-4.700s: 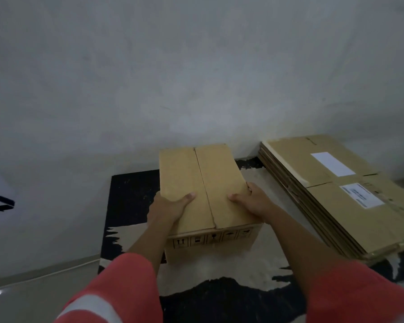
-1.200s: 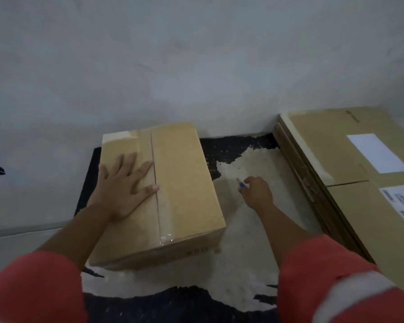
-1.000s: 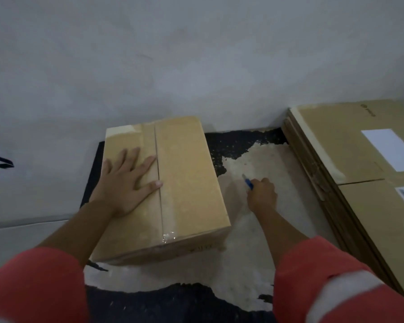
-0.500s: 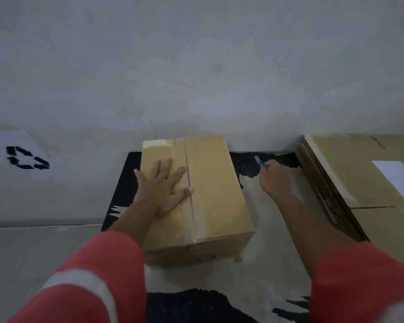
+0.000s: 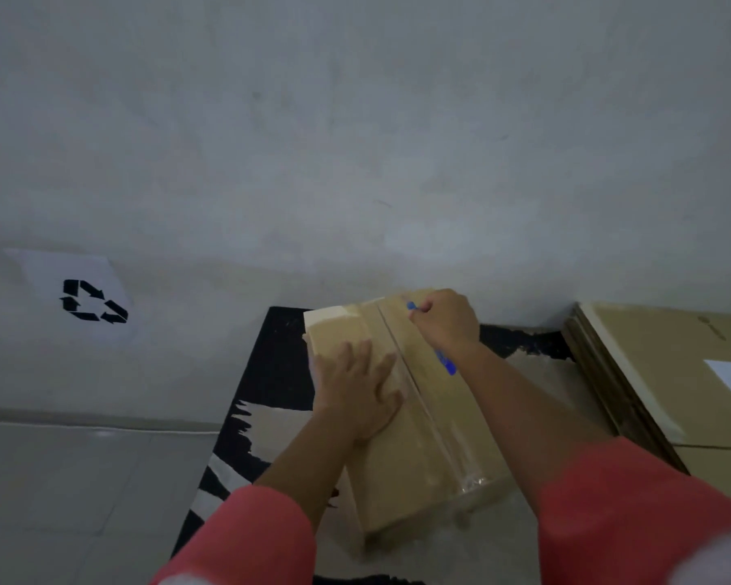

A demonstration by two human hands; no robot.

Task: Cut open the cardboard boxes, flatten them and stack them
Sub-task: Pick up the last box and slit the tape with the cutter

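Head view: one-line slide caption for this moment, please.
Left hand presses flat on the taped brown cardboard box while the right hand holds a blue-handled cutter near its seam's far end.

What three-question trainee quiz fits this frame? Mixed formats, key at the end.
1. True or false: the left hand lies flat on top of the cardboard box.
2. The right hand holds the blue cutter at which part of the taped seam? A) far end, by the wall B) near end C) middle
3. Fill in: the flattened stack lies to the box's ____ side.

Key: 1 true; 2 A; 3 right.
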